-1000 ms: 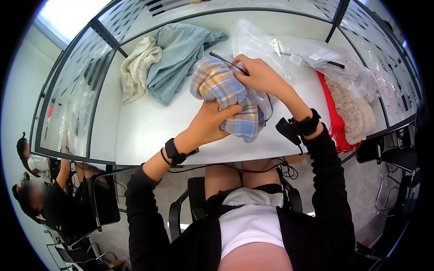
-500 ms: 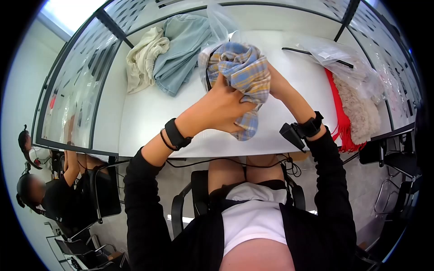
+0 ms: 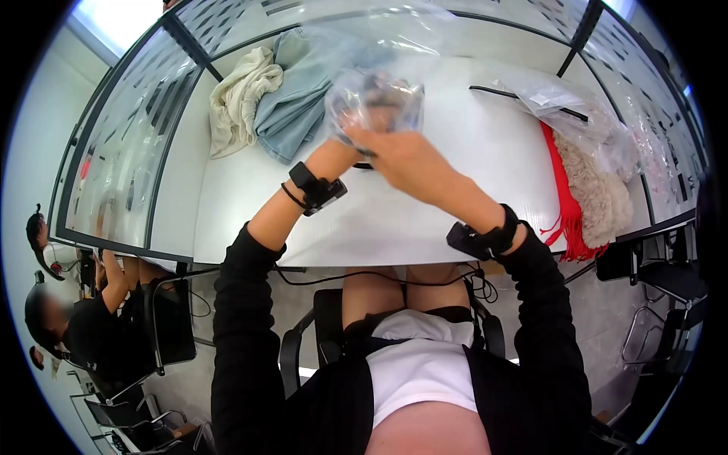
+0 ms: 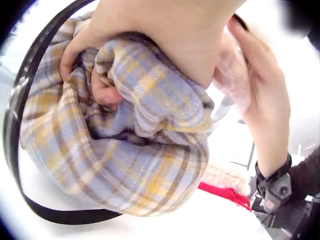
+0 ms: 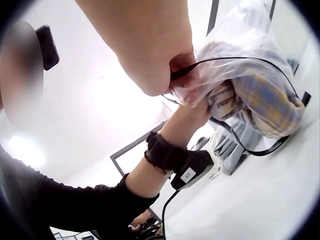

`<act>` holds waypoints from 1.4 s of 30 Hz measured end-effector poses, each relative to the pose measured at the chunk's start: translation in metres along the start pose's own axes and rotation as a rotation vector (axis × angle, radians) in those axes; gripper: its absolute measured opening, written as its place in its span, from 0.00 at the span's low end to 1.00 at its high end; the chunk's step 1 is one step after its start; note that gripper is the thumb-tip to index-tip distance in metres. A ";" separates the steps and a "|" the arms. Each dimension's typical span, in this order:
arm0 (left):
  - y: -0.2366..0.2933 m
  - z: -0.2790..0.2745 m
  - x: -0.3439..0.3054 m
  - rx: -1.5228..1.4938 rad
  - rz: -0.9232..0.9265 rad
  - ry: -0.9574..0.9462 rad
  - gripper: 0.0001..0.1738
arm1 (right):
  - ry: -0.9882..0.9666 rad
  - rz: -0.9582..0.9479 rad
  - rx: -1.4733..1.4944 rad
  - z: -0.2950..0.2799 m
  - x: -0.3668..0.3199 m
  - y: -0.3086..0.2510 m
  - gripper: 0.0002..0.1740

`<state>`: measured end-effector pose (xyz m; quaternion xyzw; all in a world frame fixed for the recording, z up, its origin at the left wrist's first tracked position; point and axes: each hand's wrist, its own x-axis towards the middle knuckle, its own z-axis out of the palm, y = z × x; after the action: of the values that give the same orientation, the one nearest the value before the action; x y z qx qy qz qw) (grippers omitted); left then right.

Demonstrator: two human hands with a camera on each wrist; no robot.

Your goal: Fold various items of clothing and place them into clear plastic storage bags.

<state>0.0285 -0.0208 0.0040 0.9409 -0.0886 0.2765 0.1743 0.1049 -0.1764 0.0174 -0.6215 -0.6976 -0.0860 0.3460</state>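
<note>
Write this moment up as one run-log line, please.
left hand: grips plaid cloth | right hand: grips black strip | clear bag: partly over plaid cloth | blue denim, cream cloth: on table

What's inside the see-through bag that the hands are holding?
Inside the bag is a bunched-up checked cloth, blue and yellow. The left hand is in there too, fingers tucked into the folds. Anything deeper is covered, so it can't be seen.

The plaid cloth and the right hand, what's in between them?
The clear plastic bag and its black band stretch between the right hand and the plaid cloth. The right wrist view shows it.
</note>
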 end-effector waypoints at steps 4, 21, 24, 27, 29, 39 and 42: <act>0.021 -0.016 0.028 -0.165 -0.518 -0.004 0.21 | 0.254 -0.065 -0.144 -0.025 -0.001 0.024 0.19; 0.025 0.011 -0.002 -0.302 -0.467 0.304 0.20 | 0.046 0.291 0.262 -0.026 -0.024 0.033 0.16; 0.026 0.019 -0.007 -0.388 -0.553 0.369 0.20 | -0.011 0.404 0.369 -0.036 -0.026 0.023 0.17; 0.024 0.023 -0.004 -0.243 -0.475 0.419 0.22 | -0.031 0.339 0.424 -0.021 -0.037 0.018 0.18; 0.015 0.030 -0.001 -0.155 -0.388 0.486 0.23 | -0.049 0.257 0.435 -0.018 -0.041 0.001 0.17; 0.021 0.008 0.036 -0.274 -0.406 0.551 0.23 | -0.211 0.621 1.132 0.007 -0.046 -0.013 0.16; 0.032 -0.005 0.040 -0.360 -0.461 0.365 0.24 | -0.237 0.689 1.169 -0.014 -0.046 -0.015 0.16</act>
<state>0.0513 -0.0516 0.0392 0.8253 0.1118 0.3735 0.4084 0.0960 -0.2241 0.0057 -0.5244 -0.4251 0.4879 0.5534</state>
